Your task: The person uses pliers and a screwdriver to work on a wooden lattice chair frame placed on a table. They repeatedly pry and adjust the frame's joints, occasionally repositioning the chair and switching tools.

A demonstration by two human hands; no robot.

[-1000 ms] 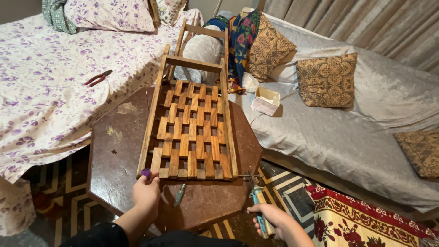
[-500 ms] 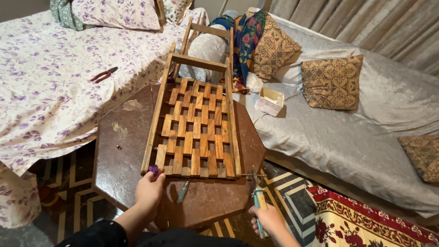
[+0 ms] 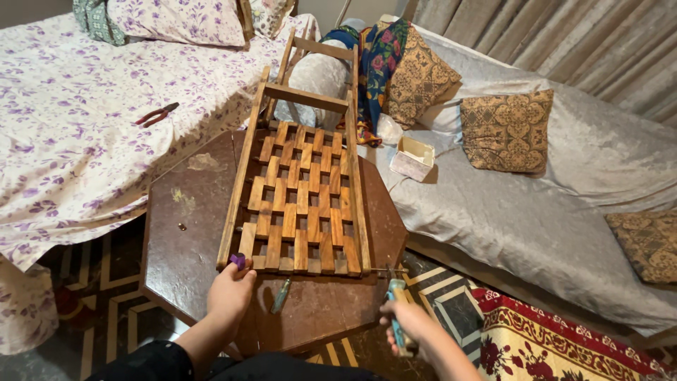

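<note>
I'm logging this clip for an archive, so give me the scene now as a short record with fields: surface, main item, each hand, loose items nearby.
surface: dark brown octagonal wooden table
main item: wooden lattice chair frame lying flat on the table
left hand: left hand at the frame's near left corner, touching a small purple piece
right hand: right hand gripping a teal-handled tool at the frame's near right corner
loose items: small green-handled tool on the table; red-handled pliers on the floral bedsheet

— What does the person wear?
— A black sleeve covers the left upper arm; both forearms are bare below it.
— The left hand and right hand?
— Ungloved, no rings visible.
</note>
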